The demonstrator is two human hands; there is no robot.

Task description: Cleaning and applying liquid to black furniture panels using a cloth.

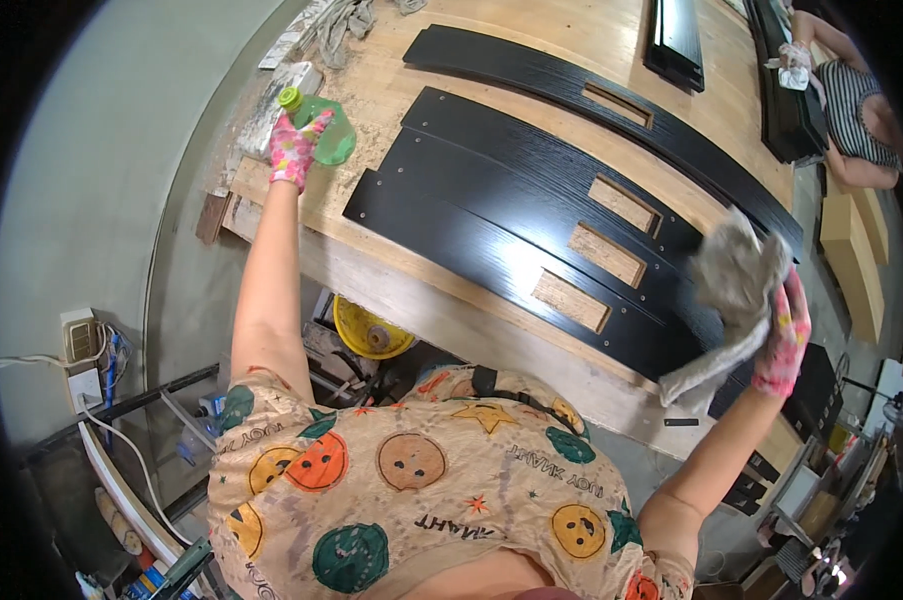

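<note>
My left hand (291, 155), in a pink patterned glove, is closed round a green see-through plastic bottle (337, 140) with a yellow-green cap, at the table's far left corner. On the right, my gloved right hand (786, 340) grips a crumpled grey rag (736, 268), which hangs over the right end of the black boards. These glossy black boards (471, 185) lie side by side in front of me, with small screws and three rectangular cut-outs. Behind them lies a longer curved black board (511, 65) with one cut-out.
Grey rags (346, 25) and a white box-like thing (296, 82) lie at the table's far left. More black boards (674, 50) lie at the back. At the upper right, a person in a striped top (856, 110) holds a white cloth. Below the table edge stands a yellow bucket (356, 325).
</note>
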